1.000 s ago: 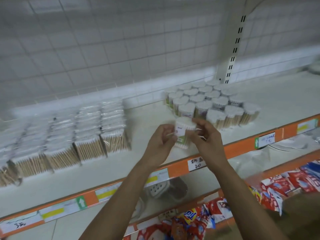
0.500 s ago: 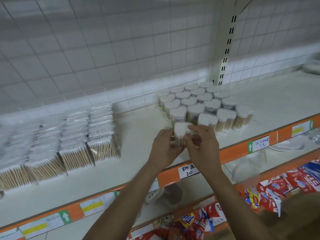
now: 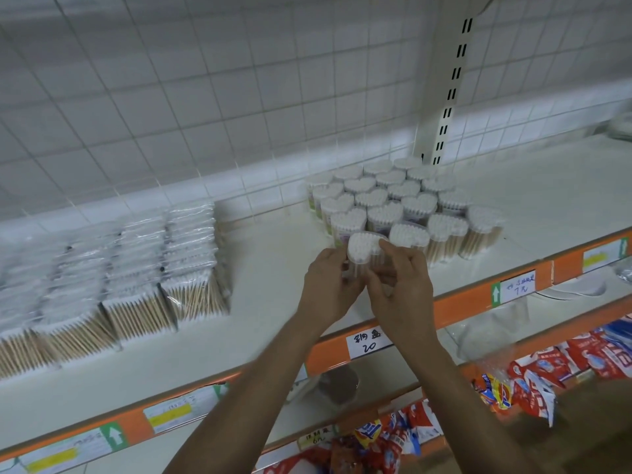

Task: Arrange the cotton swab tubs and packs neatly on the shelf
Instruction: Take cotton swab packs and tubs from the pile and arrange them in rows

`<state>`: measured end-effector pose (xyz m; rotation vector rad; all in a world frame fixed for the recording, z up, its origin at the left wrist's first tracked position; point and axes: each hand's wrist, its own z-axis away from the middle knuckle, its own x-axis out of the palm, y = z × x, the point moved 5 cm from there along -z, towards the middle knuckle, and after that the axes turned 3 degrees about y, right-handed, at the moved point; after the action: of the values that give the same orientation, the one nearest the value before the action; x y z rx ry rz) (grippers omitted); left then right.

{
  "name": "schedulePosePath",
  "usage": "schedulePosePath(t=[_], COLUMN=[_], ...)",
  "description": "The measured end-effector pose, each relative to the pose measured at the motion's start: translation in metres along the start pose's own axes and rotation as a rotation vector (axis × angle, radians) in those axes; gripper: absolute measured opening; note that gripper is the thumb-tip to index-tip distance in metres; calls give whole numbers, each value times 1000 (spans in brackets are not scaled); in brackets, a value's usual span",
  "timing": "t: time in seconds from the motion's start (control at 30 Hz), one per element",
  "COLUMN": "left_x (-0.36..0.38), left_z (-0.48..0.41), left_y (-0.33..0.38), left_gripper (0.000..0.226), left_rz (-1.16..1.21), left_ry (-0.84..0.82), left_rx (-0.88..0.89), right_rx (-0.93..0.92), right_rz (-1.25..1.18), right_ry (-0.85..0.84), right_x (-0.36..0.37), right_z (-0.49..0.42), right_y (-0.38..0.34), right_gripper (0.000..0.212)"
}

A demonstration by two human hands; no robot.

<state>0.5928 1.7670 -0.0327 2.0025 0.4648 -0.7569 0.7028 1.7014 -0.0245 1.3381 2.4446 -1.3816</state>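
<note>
Holding one tub [image 3: 364, 248] upright between them, the left hand [image 3: 326, 290] and right hand [image 3: 402, 290] each curl their fingers round its clear sides, so both are grasping it. The tub sits at the front left corner of the cluster [image 3: 405, 200], just beside the nearest tubs of the front row. Its base is hidden behind the fingers, so whether it already stands on the shelf [image 3: 273, 258] or hangs just above it cannot be told.

The cluster itself looks mostly done: heart-shaped tubs stand upright and packed close in slanting rows that run back to the tiled wall, swab heads up. The front row is the loosest part, with two tubs at the right end set a little apart from the rest. The tub in hand appears to be one of the last to join.

Well to the left, the packs [image 3: 136, 268] lie in overlapping rows, stick ends toward the orange rail [image 3: 458, 307]. They look fairly even, though that side is blurred and their edges cannot be judged closely.

What seems left is seating this tub flush with its neighbours, closing up the front row, and perhaps squaring the packs.
</note>
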Motion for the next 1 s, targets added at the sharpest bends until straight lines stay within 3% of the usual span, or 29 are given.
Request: schedulePosePath(t=[0.2,0.53,0.8,1.0], left_x=[2,4,4,4], left_z=[-2,-3,-2,0], left_y=[-1,-4,-2,-4], left_gripper=[50,33,48,43], left_rz=[-3,16,18,34], left_ry=[-29,3,-9,1], left_rx=[-11,5,-14,-27], right_rx=[-3,-17,-37,-17], right_rz=[5,-8,33,35], right_ry=[1,-2,-1,-14], right_x=[1,3,2,3], right_z=[-2,-1,0,1], right_y=[5,7,6,6], right_gripper=[46,48,46,48])
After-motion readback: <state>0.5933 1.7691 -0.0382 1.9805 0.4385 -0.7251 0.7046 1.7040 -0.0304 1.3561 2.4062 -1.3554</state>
